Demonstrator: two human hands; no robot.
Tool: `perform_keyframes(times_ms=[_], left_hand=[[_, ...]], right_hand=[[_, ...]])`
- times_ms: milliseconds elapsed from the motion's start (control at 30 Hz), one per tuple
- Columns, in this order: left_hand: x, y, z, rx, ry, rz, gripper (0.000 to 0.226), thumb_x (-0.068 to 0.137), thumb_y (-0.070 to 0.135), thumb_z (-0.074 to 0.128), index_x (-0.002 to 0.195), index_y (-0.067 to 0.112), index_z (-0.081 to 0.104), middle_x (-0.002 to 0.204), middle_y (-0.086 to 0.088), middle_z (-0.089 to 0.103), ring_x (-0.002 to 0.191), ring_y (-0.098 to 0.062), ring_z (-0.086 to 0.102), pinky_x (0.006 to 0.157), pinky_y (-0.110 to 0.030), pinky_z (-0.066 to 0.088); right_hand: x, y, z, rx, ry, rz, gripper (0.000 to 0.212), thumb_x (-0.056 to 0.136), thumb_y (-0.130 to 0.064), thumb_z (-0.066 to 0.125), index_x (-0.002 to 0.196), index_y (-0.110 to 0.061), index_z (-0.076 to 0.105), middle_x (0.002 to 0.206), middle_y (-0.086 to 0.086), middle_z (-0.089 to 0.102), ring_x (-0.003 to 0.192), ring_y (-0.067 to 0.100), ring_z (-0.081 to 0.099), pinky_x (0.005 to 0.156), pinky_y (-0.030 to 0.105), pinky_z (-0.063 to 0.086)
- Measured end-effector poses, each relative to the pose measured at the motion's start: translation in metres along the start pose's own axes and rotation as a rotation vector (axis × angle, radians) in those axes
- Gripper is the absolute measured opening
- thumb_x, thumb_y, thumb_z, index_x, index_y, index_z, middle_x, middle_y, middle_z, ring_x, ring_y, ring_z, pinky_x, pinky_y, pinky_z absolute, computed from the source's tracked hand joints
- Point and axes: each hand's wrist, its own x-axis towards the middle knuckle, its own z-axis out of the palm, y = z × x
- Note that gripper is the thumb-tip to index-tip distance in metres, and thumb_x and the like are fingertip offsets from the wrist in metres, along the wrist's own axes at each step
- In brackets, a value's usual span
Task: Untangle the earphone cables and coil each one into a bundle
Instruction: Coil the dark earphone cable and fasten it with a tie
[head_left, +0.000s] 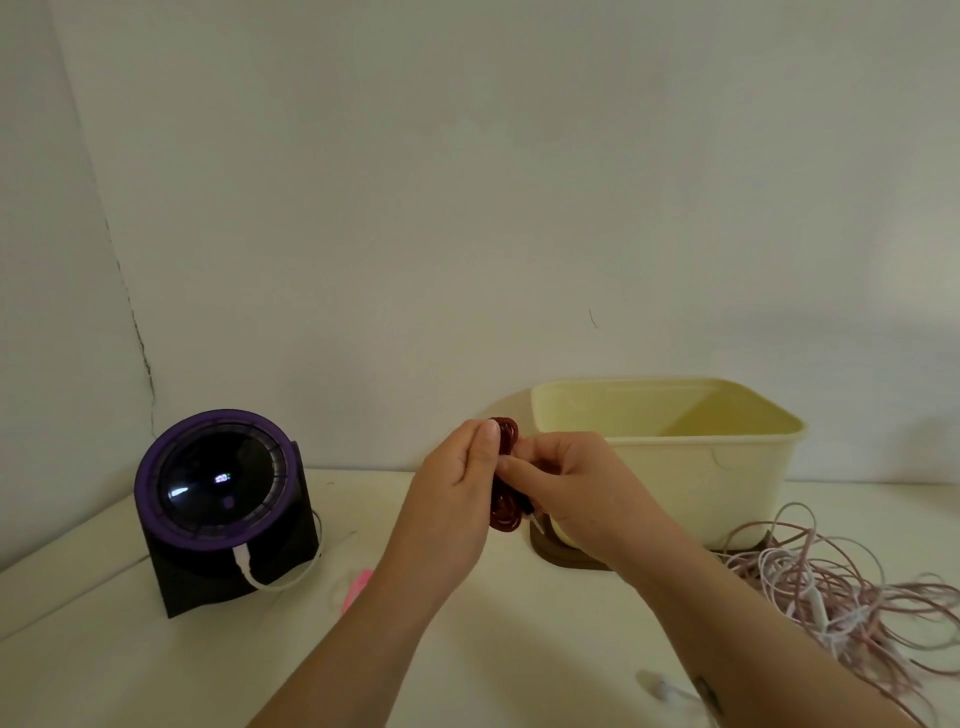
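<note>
Holding a dark red cable bundle (504, 512) upright between both hands, raised above the pale surface (493, 649) at mid-frame. Gripping its upper half with the left hand (457, 462), fingers curled round the coil and thumb laid along its near side. Pinching its middle from the other side with the right hand (566, 478), fingers curled in toward the loops. Showing tight red loops above the left thumb and again below both hands, with a short dark end hanging at the lower right of the coil.

Backed, just behind the right hand, by a cream tub (675, 467), open at the top and set on a dark brown base (566, 558). Flanked on the right, beside the tub and well apart from the hands, by a loose tangle of pink and white cables (841, 597) spread over the surface. Near the bottom edge, by the right forearm, a white earbud (660, 688), blurred.

Off to the left, below the left forearm, a small pink item (358, 584), too blurred to name. Farther left, a black device with a purple rim (218, 483), tilted back on its stand, with a white lead (260, 577) plugged in at its lower front. Behind everything, a plain wall (467, 208).
</note>
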Motion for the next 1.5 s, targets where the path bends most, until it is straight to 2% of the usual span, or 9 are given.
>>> perform_keyframes(times_ms=[67, 233, 400, 533, 633, 767, 1100, 1267, 1500], left_hand=[[0.000, 0.001, 0.000, -0.134, -0.067, -0.096, 0.038, 0.100, 0.038, 0.032, 0.090, 0.022, 0.065, 0.087, -0.002, 0.071, 0.081, -0.017, 0.070, 0.075, -0.037, 0.058], [-0.003, 0.010, -0.001, -0.475, -0.236, -0.265, 0.041, 0.100, 0.039, 0.030, 0.104, 0.018, 0.066, 0.082, -0.005, 0.072, 0.066, -0.016, 0.065, 0.061, -0.024, 0.052], [-0.005, 0.010, 0.002, -0.490, -0.246, -0.284, 0.040, 0.098, 0.041, 0.033, 0.101, 0.020, 0.068, 0.056, 0.000, 0.046, 0.054, -0.011, 0.051, 0.060, -0.021, 0.050], [-0.003, 0.007, 0.002, -0.443, -0.267, -0.254, 0.046, 0.096, 0.045, 0.033, 0.109, 0.014, 0.065, 0.053, 0.002, 0.037, 0.054, -0.012, 0.045, 0.058, -0.021, 0.047], [-0.002, 0.005, -0.003, -0.390, -0.293, -0.220, 0.046, 0.097, 0.045, 0.031, 0.109, 0.017, 0.066, 0.052, 0.004, 0.035, 0.052, -0.013, 0.045, 0.062, -0.027, 0.044], [-0.003, 0.006, -0.004, -0.329, -0.398, -0.160, 0.039, 0.095, 0.049, 0.030, 0.092, 0.034, 0.066, 0.053, 0.005, 0.034, 0.052, -0.012, 0.044, 0.061, -0.026, 0.042], [-0.004, 0.010, -0.007, -0.574, -0.497, -0.346, 0.043, 0.085, 0.047, 0.043, 0.082, 0.008, 0.061, 0.057, -0.001, 0.043, 0.055, -0.013, 0.047, 0.062, -0.024, 0.048], [0.000, 0.006, -0.020, -0.230, -0.556, -0.213, 0.026, 0.092, 0.032, 0.051, 0.098, 0.010, 0.064, 0.074, 0.005, 0.062, 0.078, -0.012, 0.058, 0.080, -0.027, 0.053], [-0.006, 0.014, -0.025, 0.537, -0.443, 0.070, 0.023, 0.097, 0.026, 0.045, 0.077, 0.035, 0.050, 0.070, 0.021, 0.057, 0.070, 0.003, 0.052, 0.065, -0.011, 0.040]], right_hand=[[0.000, 0.000, -0.001, 0.005, -0.008, 0.014, 0.038, 0.090, -0.019, 0.061, 0.053, -0.018, 0.056, 0.045, -0.010, 0.051, 0.043, 0.004, 0.044, 0.048, 0.012, 0.036], [0.000, -0.003, -0.006, 0.014, -0.040, 0.024, 0.038, 0.090, -0.016, 0.062, 0.052, -0.014, 0.054, 0.043, -0.014, 0.053, 0.044, 0.003, 0.050, 0.053, 0.011, 0.043], [0.001, -0.001, -0.012, -0.014, -0.100, 0.043, 0.033, 0.088, -0.020, 0.063, 0.055, -0.017, 0.064, 0.052, -0.006, 0.063, 0.063, 0.014, 0.062, 0.084, 0.024, 0.049], [0.000, -0.002, -0.016, -0.020, -0.127, 0.060, 0.027, 0.086, -0.024, 0.066, 0.059, -0.021, 0.068, 0.059, -0.009, 0.064, 0.057, 0.008, 0.046, 0.065, 0.022, 0.038], [0.002, -0.002, -0.024, 0.023, -0.145, 0.084, 0.007, 0.082, -0.028, 0.070, 0.080, -0.021, 0.073, 0.069, -0.010, 0.067, 0.063, 0.004, 0.051, 0.069, 0.023, 0.045], [0.005, 0.002, -0.031, 0.175, -0.170, 0.059, 0.024, 0.079, -0.020, 0.073, 0.103, -0.020, 0.069, 0.088, -0.005, 0.068, 0.073, 0.010, 0.060, 0.073, 0.024, 0.049], [0.004, -0.001, -0.034, 0.179, -0.205, -0.022, 0.011, 0.081, -0.005, 0.069, 0.075, -0.014, 0.073, 0.063, 0.005, 0.065, 0.059, 0.011, 0.059, 0.063, 0.020, 0.050], [0.005, -0.001, -0.036, 0.078, -0.160, -0.051, 0.008, 0.081, -0.005, 0.070, 0.076, -0.011, 0.072, 0.066, 0.008, 0.069, 0.061, 0.013, 0.062, 0.063, 0.020, 0.051], [0.005, 0.001, -0.025, -0.042, -0.143, -0.079, 0.007, 0.081, -0.008, 0.071, 0.076, -0.012, 0.073, 0.068, 0.006, 0.071, 0.059, 0.010, 0.064, 0.065, 0.023, 0.053]])
